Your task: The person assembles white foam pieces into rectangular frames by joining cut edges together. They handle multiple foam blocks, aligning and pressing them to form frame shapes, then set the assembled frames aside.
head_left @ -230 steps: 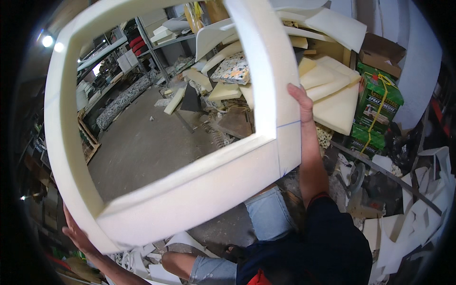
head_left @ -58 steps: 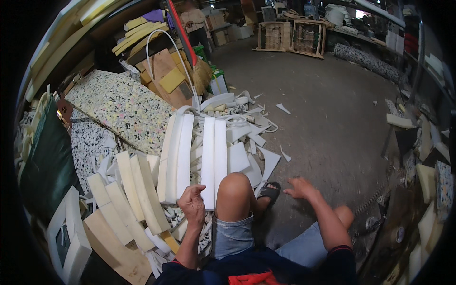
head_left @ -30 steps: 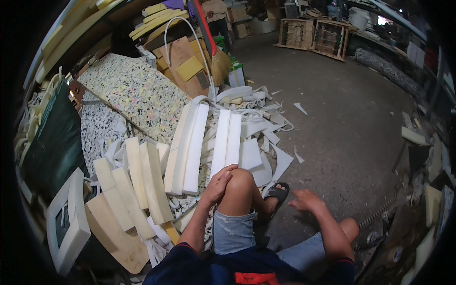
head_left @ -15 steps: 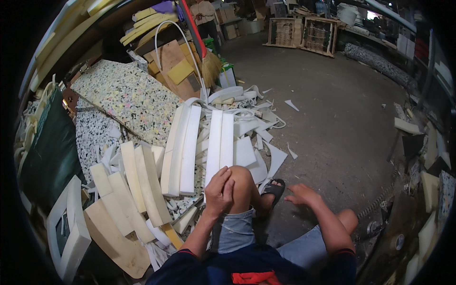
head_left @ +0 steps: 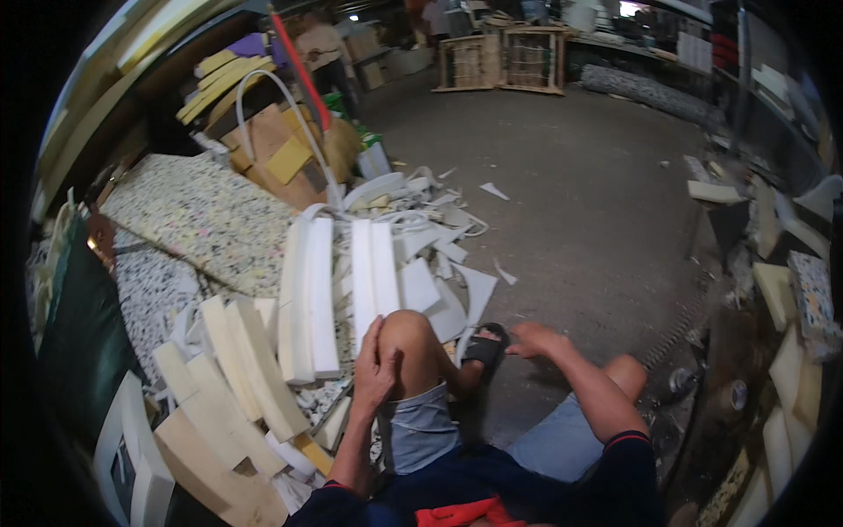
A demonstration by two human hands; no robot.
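Note:
My left hand [head_left: 376,362] rests against the side of my bent left knee, its fingers stretched along the skin and holding nothing. Beyond that knee lie long white foam strips [head_left: 372,268], side by side. Curved cream foam pieces [head_left: 268,369] are stacked to the left of the hand. Over the floor, between my knees, hangs my right hand [head_left: 534,340]. Its fingers are loosely bent and somewhat blurred, with no object visible in them. Nearest to it is the dark sandal [head_left: 486,344] on my foot.
Speckled foam sheets [head_left: 202,224] lean at the left, beside a dark green sack [head_left: 83,299]. Foam offcuts [head_left: 439,237] litter the floor ahead. A red-handled broom [head_left: 342,154] stands behind them. Wooden frames [head_left: 531,57] are at the back; foam scraps [head_left: 777,294] line the right side.
The view has swung a little right and up, so the scene sits further left and lower. My left hand's fingers have straightened along the knee. Both arms stay near the knees.

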